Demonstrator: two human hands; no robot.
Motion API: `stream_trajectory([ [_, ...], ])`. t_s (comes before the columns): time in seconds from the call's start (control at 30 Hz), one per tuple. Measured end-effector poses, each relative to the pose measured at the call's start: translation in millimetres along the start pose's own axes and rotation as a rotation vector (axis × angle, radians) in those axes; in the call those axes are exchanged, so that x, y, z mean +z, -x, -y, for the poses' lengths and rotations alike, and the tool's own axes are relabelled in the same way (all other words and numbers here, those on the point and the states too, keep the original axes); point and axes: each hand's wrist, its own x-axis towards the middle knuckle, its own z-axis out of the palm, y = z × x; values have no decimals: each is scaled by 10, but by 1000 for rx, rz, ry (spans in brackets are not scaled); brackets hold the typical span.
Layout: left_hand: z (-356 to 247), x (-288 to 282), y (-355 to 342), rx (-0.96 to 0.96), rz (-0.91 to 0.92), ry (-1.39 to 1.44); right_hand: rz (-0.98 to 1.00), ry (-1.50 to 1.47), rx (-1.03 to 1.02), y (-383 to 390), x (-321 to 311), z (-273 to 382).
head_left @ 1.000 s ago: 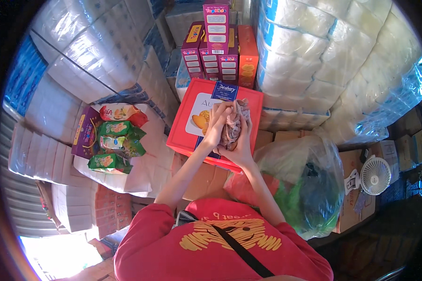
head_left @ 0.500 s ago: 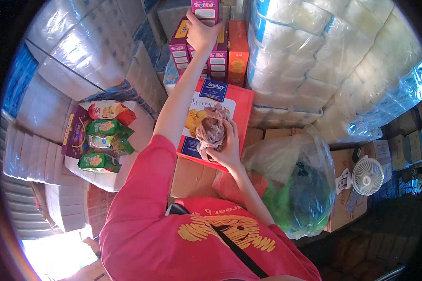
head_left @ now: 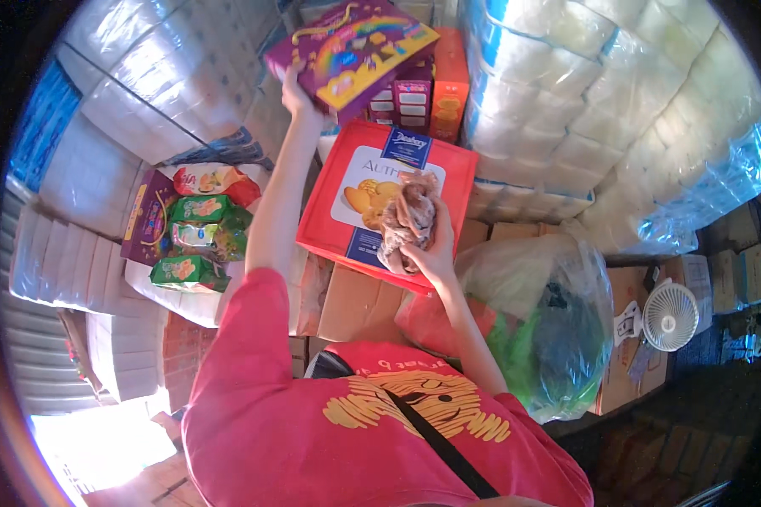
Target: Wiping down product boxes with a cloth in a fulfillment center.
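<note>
My left hand [head_left: 300, 93] grips the near left edge of a purple snack box [head_left: 359, 51] with a rainbow picture and a cord handle, lifted and tilted at the top. In my right hand [head_left: 434, 253] is a crumpled brown cloth [head_left: 409, 221], pressed over a red biscuit box [head_left: 321, 215]. That box has a white label with yellow biscuits and a dark blue band. Behind it, more purple boxes [head_left: 412, 100] stand upright beside an orange box [head_left: 450, 80], partly hidden by the lifted one.
At left, green packets [head_left: 188, 274], a red-and-white packet [head_left: 211, 182] and another purple box [head_left: 146, 218] lie on white packs. Wrapped white packs [head_left: 550, 101] rise on the right. Nearer are a clear plastic bag [head_left: 550, 338], a white fan [head_left: 670, 316] and cardboard boxes [head_left: 359, 311].
My left hand has pulled a purple box out from the group at the back, swinging it left and nearer. The red box and the cloth in my right hand have shifted slightly right.
</note>
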Motion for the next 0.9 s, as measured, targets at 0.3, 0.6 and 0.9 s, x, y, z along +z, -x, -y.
stream_trajectory([
  [0.3, -863, -888, 1495, -94, 104, -209, -373, -1096, 232, 65, -544, -112],
  [0.6, -824, -886, 1983, -273, 462, 29, -89, -466, -142, -927, -895, 1283],
  [0.9, -571, -936, 1998, -404, 527, 347, -136, 163, -18, -593, -899, 1673],
])
